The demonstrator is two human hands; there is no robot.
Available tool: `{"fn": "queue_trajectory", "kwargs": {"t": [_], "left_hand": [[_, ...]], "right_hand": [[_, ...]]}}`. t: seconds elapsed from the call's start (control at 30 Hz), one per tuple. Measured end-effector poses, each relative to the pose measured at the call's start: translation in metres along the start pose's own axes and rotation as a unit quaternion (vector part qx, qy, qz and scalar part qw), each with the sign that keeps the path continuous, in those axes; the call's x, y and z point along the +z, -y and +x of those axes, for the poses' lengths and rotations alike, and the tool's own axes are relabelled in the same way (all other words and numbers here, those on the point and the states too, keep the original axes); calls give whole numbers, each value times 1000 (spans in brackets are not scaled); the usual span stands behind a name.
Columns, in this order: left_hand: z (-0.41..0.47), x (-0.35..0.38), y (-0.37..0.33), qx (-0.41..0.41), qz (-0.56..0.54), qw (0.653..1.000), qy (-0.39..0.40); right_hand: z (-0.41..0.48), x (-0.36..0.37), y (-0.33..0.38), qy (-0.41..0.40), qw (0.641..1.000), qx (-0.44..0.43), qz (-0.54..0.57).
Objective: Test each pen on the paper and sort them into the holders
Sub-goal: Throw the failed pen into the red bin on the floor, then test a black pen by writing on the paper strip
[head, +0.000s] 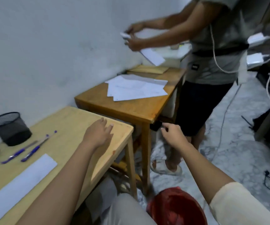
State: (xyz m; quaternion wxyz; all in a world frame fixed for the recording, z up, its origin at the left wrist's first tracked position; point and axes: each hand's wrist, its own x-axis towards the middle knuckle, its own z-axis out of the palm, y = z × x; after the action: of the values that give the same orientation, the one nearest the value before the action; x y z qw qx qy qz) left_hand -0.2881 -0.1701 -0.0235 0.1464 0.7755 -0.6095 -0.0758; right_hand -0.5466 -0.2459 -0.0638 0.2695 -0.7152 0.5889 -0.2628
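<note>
The left hand [98, 134] is flat over the counter [69, 120], fingers straight. The right hand [174, 135] is beyond the counter edge, loosely curled, holding nothing. Left of the left hand lie blue pens [28, 151], the paper [17, 181] and a mesh holder [9, 127].

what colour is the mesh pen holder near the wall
Black: the mesh holder is dark wire mesh all over, seen in the head view, the only one.

Head-worn view, angled down, close over table [69, 120]
</note>
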Motion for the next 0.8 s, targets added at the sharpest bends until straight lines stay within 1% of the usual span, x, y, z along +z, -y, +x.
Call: {"fn": "queue_trajectory", "kwargs": {"t": [0.1,0.23,0.33,0.47,0.57,0.63,0.8], "left_hand": [[-15,-35,29,-21,-6,999,-47],[-45,-78,78,-61,15,995,-82],[-75,-103,127,-115,25,988,-102],[-125,-120,195,-202,36,972,-113],[-166,-124,237,-280,30,952,-123],[-190,-120,254,-308,22,945,-110],[-243,-103,299,-382,-41,918,-97]], "right_hand": [[6,2,57,11,998,-63,-22],[-5,25,135,39,990,-135,-25],[-19,61,193,100,975,-198,-17],[-34,124,256,147,946,-287,-31],[-50,174,297,206,924,-323,-22],[-62,203,317,237,912,-333,-20],[-96,273,359,307,861,-405,-32]]}}
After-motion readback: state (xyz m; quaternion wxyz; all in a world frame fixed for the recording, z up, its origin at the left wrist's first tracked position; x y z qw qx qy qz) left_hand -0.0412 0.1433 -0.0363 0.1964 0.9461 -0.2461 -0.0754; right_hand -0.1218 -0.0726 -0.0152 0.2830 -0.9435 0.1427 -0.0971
